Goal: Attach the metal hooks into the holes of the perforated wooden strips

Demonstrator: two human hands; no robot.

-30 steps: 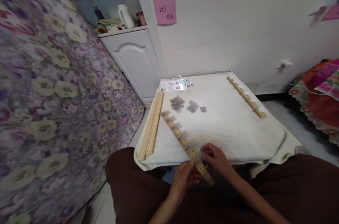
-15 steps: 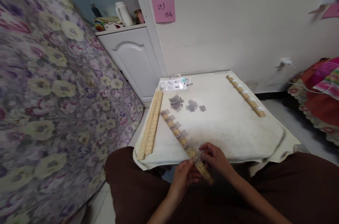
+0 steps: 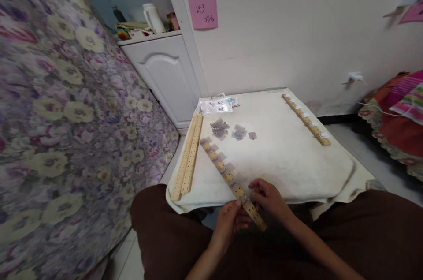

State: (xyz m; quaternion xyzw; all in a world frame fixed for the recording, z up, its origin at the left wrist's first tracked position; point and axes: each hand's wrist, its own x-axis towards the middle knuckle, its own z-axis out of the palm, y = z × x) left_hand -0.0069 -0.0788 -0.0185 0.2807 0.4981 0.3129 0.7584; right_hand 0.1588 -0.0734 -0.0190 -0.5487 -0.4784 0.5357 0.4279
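A perforated wooden strip (image 3: pixel 219 165) slants from the table's left-middle down past its front edge. Clear square hooks (image 3: pixel 228 166) stick out along its upper side. My left hand (image 3: pixel 228 220) grips the strip near its lower end, thumb on top and fingers underneath. On the other side, my right hand (image 3: pixel 268 196) is closed, its fingertips pinching a clear hook at the strip's edge; the fingers partly hide that hook. Farther up the table lie a pile of clear hooks (image 3: pixel 220 128), a smaller pile (image 3: pixel 239 132) and a single hook (image 3: pixel 252 136).
Two bare perforated strips (image 3: pixel 192 156) lie side by side along the left edge. Another strip (image 3: pixel 304 120), fitted with white round hooks, lies at the right edge. A clear plastic package (image 3: pixel 215 105) is at the back left. A floral curtain (image 3: pixel 66 112) hangs at left.
Both hands and the strip stay in nearly the same place. The view has shifted very slightly.
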